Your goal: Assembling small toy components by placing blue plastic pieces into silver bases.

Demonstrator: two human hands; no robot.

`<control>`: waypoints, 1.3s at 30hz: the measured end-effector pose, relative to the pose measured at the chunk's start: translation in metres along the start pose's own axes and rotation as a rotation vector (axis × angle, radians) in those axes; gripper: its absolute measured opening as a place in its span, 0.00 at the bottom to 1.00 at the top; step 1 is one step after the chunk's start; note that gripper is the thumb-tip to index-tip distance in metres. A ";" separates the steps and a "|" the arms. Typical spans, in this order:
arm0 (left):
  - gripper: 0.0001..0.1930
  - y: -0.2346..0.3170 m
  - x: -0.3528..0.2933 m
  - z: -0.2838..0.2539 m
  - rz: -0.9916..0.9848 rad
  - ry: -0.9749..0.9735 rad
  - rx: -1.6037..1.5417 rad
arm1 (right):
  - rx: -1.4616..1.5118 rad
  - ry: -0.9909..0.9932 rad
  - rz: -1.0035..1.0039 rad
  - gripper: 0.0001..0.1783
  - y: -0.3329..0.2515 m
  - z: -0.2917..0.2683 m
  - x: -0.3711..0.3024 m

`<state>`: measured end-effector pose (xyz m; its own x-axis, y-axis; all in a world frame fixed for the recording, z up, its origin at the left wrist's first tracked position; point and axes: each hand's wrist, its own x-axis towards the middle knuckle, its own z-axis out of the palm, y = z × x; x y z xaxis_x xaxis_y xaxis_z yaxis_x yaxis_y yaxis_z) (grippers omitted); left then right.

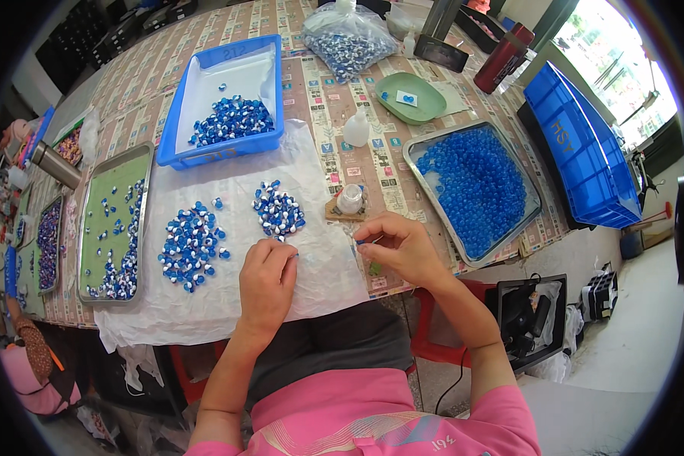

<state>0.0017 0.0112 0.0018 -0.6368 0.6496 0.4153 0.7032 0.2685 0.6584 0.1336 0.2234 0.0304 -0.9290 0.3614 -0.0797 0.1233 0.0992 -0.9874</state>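
My left hand (268, 283) is pinched closed at the near edge of a small pile of blue-and-white beads (279, 211); what lies between its fingertips is too small to make out. To its right, my right hand (404, 249) pinches a small blue bead (359, 242) between thumb and fingers, over the edge of the white paper sheet (323, 277). A larger pile of blue-and-white beads (190, 247) lies on the sheet, left of my left hand. Just beyond my right hand a small translucent cup (350, 199) stands on a wooden block (334, 213).
A metal tray of clear blue beads (475, 190) sits at right, a green-lined tray (102, 220) at left. Farther back are a blue bin (277, 99), a bag of beads (349, 45), a green dish (425, 111), a white squeeze bottle (356, 129) and a red flask (503, 59).
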 end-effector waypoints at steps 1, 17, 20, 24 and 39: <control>0.08 0.003 -0.001 0.000 0.012 0.011 -0.021 | -0.001 0.002 0.000 0.12 -0.001 -0.002 0.000; 0.07 0.029 -0.021 0.001 -0.725 -0.248 -1.196 | -0.227 -0.039 -0.171 0.12 -0.013 0.003 -0.006; 0.11 0.022 -0.025 0.000 -0.810 -0.256 -1.379 | -0.109 -0.039 -0.088 0.12 -0.011 0.008 -0.005; 0.12 0.019 -0.026 -0.003 -0.915 -0.244 -1.510 | -0.088 -0.043 -0.017 0.10 -0.009 0.013 -0.004; 0.12 0.012 -0.022 0.003 -0.965 -0.224 -1.661 | -0.021 -0.065 0.039 0.11 -0.011 0.021 0.001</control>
<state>0.0253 0.0019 -0.0013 -0.4257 0.8197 -0.3833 -0.8490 -0.2154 0.4824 0.1239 0.2036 0.0387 -0.9440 0.3043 -0.1274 0.1664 0.1060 -0.9803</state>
